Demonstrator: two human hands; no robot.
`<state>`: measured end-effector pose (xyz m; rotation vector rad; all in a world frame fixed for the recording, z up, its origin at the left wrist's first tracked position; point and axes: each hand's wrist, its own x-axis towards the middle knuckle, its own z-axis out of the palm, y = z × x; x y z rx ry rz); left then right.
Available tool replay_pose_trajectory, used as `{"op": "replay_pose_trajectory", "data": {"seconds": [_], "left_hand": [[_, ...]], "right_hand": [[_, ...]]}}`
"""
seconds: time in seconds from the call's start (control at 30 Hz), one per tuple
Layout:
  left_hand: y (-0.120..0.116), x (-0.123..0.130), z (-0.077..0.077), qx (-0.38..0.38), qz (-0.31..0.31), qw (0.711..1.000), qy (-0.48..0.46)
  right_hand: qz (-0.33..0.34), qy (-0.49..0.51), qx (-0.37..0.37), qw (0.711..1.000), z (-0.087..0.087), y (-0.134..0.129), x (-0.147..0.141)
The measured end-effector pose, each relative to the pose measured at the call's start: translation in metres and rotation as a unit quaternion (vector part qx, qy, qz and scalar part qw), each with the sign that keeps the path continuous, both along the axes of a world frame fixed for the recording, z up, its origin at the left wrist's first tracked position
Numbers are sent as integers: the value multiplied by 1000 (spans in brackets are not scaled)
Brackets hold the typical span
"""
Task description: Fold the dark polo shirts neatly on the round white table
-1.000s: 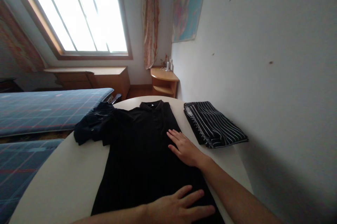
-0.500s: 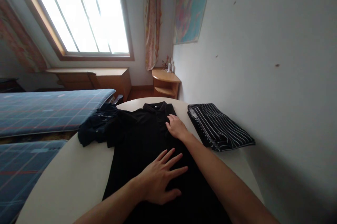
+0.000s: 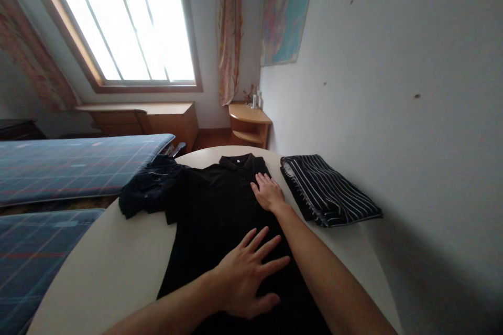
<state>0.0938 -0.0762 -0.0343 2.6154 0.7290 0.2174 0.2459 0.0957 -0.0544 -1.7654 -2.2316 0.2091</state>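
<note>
Has wide-spread left hand [image 3: 247, 272] over black polo shirt [image 3: 216, 214], narrower, flat right hand [image 3: 269, 193] nearer collar [image 3: 226, 161]; faces long axis running ahead.

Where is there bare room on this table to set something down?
Widest: left on the table, bordered by the black shirt and dark blue cloth. Smaller: between the striped cloth and right forearm. Crowded: the middle, with left hand and right hand over the shirt.

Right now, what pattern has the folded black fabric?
The folded black fabric has white stripes, clearest in head view.
</note>
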Motion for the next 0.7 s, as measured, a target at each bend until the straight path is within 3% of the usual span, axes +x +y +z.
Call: {"op": "replay_pose_trajectory", "data": {"seconds": [0.23, 0.37, 0.47, 0.7], "left_hand": [[-12, 20, 0, -3, -11, 1000, -8], [1, 6, 14, -7, -32, 999, -10], [17, -10, 20, 20, 15, 1000, 16], [32, -23, 8, 20, 52, 998, 15]], "right_hand": [[-36, -27, -13, 999, -2, -10, 21], [-47, -39, -19, 998, 6, -9, 18], [-69, -43, 13, 997, 14, -3, 9], [-103, -23, 40, 994, 11, 26, -8]]}}
